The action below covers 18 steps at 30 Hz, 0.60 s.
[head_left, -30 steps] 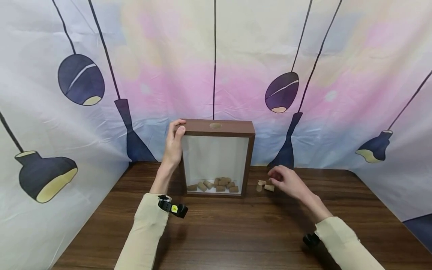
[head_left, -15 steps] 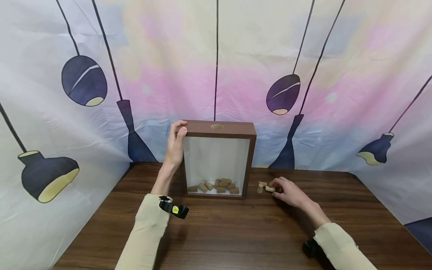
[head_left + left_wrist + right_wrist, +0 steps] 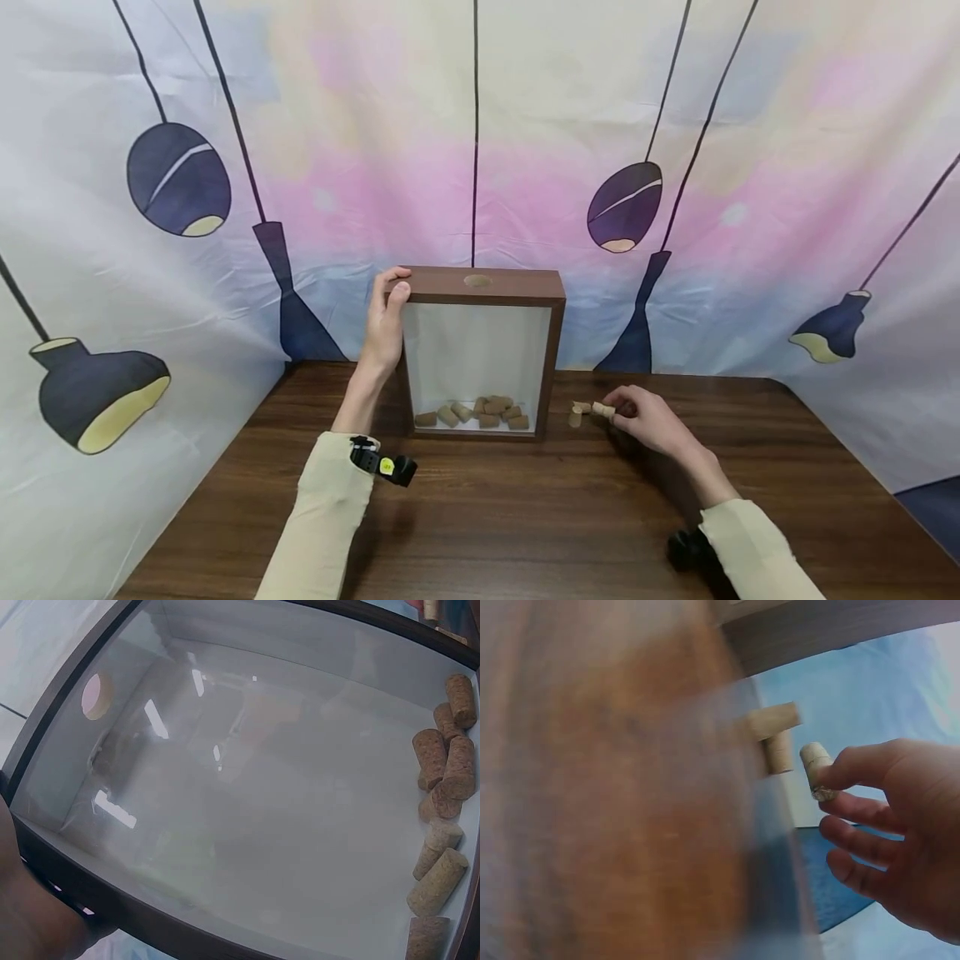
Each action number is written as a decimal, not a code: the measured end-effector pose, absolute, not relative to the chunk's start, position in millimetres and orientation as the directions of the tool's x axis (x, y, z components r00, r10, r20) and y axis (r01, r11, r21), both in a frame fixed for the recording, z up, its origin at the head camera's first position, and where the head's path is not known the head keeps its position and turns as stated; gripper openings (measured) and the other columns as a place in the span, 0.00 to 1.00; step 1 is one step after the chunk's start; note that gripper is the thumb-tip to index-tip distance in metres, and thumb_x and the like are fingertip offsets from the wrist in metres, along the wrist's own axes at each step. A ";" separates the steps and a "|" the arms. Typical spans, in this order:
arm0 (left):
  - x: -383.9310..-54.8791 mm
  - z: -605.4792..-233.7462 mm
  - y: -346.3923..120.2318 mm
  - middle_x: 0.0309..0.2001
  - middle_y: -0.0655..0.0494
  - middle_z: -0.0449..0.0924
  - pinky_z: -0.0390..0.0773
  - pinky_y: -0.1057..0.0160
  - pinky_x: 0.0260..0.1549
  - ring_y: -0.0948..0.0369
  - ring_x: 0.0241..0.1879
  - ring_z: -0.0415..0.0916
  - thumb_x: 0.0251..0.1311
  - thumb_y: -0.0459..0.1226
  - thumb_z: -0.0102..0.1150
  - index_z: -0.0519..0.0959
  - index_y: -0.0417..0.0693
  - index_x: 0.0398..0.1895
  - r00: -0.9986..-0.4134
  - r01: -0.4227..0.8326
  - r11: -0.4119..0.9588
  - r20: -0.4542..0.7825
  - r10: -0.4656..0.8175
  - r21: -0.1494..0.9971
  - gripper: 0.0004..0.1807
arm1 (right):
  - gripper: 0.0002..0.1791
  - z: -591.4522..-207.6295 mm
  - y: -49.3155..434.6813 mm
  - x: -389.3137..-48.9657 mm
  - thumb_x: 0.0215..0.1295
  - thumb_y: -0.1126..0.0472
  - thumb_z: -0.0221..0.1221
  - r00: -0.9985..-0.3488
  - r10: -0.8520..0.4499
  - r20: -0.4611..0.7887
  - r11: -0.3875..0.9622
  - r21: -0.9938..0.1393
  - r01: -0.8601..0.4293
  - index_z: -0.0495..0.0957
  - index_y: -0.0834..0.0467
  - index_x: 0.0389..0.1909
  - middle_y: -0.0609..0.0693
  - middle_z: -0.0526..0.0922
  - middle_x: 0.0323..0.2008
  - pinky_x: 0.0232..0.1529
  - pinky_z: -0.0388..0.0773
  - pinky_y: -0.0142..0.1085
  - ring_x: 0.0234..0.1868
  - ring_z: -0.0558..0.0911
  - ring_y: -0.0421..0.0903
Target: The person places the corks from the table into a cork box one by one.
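Observation:
A brown wooden shadow box (image 3: 560,367) with a clear front stands upright, an oval hole in its top face. My left hand (image 3: 384,329) grips its upper left corner, thumb at the front edge. Several corks (image 3: 439,881) lie along the bottom inside the box. To the right of the box, my right hand (image 3: 648,419) pinches a cork (image 3: 817,769) between thumb and index finger, the other fingers loosely bent. Two more corks (image 3: 774,721) are close by on the table, one upright and one lying.
The dark wooden table (image 3: 480,517) reaches back to a hanging cloth (image 3: 360,150) printed with lamps. A black camera (image 3: 397,469) is strapped on the left wrist and another camera (image 3: 686,550) on the right.
My right hand came down onto a cork beside the box, took it between thumb and index finger and raised it slightly. The left hand and the box have stayed in place.

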<state>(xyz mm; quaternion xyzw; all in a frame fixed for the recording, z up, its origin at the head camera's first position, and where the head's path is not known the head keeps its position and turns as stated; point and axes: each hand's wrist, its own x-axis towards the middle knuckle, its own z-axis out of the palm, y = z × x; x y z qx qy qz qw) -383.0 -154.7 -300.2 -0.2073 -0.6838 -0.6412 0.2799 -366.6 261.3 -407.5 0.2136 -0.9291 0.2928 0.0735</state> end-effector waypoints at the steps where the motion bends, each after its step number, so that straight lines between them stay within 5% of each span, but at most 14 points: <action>1: -383.5 -300.5 -155.2 0.67 0.43 0.58 0.56 0.51 0.63 0.53 0.60 0.60 0.74 0.42 0.40 0.64 0.38 0.65 -0.754 0.645 0.096 0.652 -0.079 0.758 0.23 | 0.11 -403.9 262.1 -365.9 0.66 0.68 0.61 -0.897 -0.347 0.273 0.733 -0.518 -0.441 0.81 0.59 0.48 0.55 0.83 0.43 0.37 0.78 0.37 0.38 0.81 0.44; 18: -384.0 -301.8 -154.5 0.69 0.44 0.58 0.54 0.48 0.65 0.52 0.64 0.58 0.72 0.44 0.41 0.64 0.38 0.64 -0.732 0.671 0.078 0.676 -0.084 0.737 0.24 | 0.11 -353.1 256.4 -340.5 0.66 0.63 0.64 -0.823 -0.306 0.478 0.690 -0.485 -0.538 0.82 0.56 0.49 0.49 0.81 0.39 0.36 0.77 0.31 0.35 0.80 0.39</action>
